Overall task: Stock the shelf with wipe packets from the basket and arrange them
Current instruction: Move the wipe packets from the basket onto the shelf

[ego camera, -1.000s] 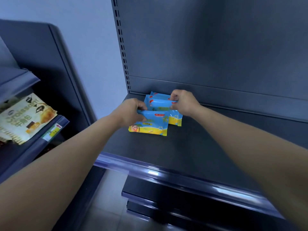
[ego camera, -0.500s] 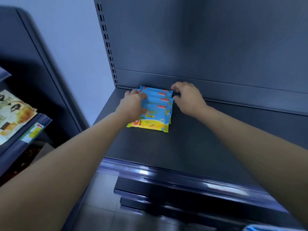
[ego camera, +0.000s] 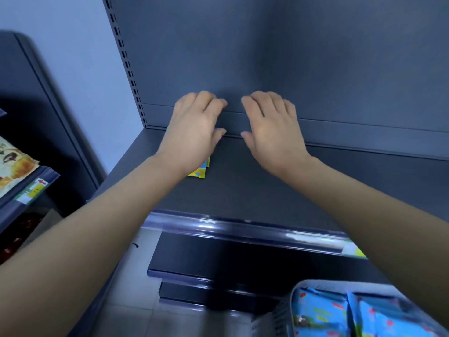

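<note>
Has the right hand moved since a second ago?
Yes: the right hand left the wipe packets, shifting rightward; now open over bare shelf.

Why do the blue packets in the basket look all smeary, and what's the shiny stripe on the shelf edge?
Head view: the wipe packets in the basket are smeared by blur, probably motion. Head view: the shelf edge carries white glare streaks off its glossy strip.

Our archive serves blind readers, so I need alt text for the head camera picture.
Palm-down over a dark shelf, the left hand hides most of the wipe packets, and the right hand hovers over bare shelf beside it. A basket holding more packets sits at lower right.
</note>
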Motion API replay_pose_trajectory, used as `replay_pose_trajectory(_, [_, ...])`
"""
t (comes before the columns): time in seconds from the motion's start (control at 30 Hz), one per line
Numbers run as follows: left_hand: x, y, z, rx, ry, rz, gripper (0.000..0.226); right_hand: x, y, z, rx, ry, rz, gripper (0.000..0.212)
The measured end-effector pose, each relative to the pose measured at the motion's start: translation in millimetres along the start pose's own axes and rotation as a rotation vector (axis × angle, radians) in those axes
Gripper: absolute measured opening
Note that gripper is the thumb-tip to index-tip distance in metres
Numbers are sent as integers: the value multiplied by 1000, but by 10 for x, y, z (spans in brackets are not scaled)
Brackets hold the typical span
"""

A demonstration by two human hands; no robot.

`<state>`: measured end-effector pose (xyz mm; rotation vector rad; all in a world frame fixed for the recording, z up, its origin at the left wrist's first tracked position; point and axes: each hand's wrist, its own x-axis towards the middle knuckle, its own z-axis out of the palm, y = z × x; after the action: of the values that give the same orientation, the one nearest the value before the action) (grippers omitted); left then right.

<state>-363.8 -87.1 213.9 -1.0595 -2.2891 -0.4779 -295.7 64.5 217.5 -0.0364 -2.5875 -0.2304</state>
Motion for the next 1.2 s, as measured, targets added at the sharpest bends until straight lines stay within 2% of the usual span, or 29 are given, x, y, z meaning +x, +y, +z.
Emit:
replay_pose_trajectory(0.17, [-117,908,-550,51,150,60,48,-550,273,-717,2,110,-17,61])
replay_pose_trajectory(0.33, [-351,1846,-937,92,230,66,51,-1248,623,-1340,29,207,-38,61])
replay_pose_trajectory(0.47, [-578,2474,-1073,96,255,59,49,-1763,902,-1660,46,248,-51,59])
replay_pose_trajectory(0.6, [-831,2893,-1076,43,216,32,49,-2211,1107,-1784,50,200,-35,59])
replay_pose_trajectory(0.83, [-1272,3353,-643,-166,-27,34,49,-2978,1335,-1467,16,-64,11,59])
replay_pose_trajectory(1.07, [-1930,3365,180,-275,-502,-38,50,-3761,1418,-894,57,-399,52,57])
replay_pose_trajectory(1.2, [-2296,3296,519,-251,-697,-85,46,-4139,1453,-603,112,-566,127,54])
